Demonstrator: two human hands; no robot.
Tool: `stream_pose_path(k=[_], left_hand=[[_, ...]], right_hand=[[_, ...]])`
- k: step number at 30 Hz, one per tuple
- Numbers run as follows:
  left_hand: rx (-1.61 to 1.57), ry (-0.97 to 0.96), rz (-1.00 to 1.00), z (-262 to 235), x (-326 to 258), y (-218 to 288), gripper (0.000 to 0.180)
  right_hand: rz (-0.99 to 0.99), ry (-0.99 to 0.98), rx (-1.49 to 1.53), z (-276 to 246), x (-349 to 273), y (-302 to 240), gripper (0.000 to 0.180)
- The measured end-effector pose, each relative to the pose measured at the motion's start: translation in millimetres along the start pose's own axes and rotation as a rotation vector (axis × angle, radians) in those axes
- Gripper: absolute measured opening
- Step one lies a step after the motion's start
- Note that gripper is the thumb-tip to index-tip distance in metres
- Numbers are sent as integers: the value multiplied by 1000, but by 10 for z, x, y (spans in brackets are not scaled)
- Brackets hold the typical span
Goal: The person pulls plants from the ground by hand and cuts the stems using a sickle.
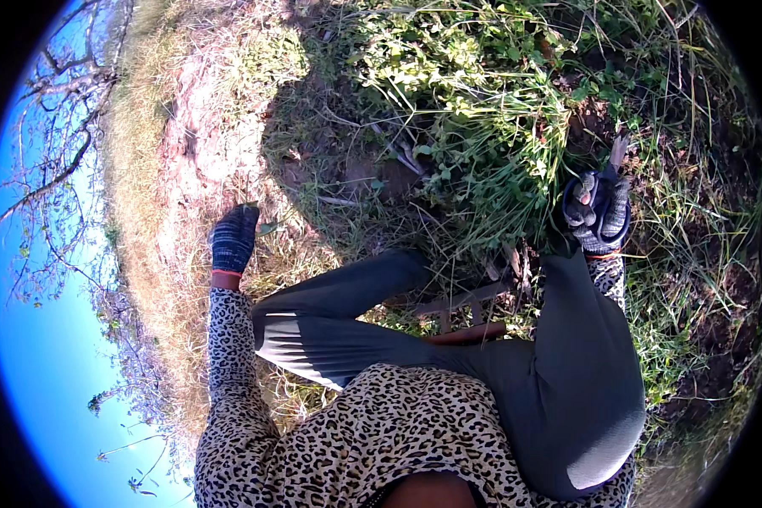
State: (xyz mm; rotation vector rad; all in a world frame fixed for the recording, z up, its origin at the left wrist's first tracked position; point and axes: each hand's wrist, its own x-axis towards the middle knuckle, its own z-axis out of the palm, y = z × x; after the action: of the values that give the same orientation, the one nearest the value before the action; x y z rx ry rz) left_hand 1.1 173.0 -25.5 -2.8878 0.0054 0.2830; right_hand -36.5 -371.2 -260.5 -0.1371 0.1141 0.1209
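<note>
My left hand (pixel 234 234), in a dark speckled knit glove, is raised at the left over dry grass. Its fingers are pressed together and bent, and I cannot make out what they hold, if anything. A small green leaf (pixel 267 229) shows beside it. At the right, my right hand (pixel 597 210), in a matching glove, has its fingers curled closed beside my bent knee. A short, flat grey-brown piece (pixel 619 152) sticks out past the knuckles; whether it is a blade or a handle, I cannot tell. Leafy green weeds (pixel 516 161) grow right next to this hand.
My legs in dark grey trousers (pixel 584 356) are bent below. Between them lies a frame-like object (pixel 470 309) with a reddish-brown bar (pixel 467 334), partly hidden. Shadow falls on bare soil and twigs (pixel 406 157). Dry grass (pixel 135 169) and a bare-branched tree (pixel 68 93) stand leftward.
</note>
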Motion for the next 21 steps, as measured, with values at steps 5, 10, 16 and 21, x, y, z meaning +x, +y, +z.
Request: stream_pose_path(k=[5,10,16,21], left_hand=[[323,-818,-266,687,-352,-563,65],[229,-84,10,464,-94,-76,67],[-237,373,612,198,621,1920,34],[-450,375,791,302,966,3399,31]], right_hand=[[-13,-50,-4,94,-7,-40,50],[-64,-92,16,96,54,-100,49],[-63,-59,-82,102,55,-175,39],[-50,-53,-145,43,76,-161,56]])
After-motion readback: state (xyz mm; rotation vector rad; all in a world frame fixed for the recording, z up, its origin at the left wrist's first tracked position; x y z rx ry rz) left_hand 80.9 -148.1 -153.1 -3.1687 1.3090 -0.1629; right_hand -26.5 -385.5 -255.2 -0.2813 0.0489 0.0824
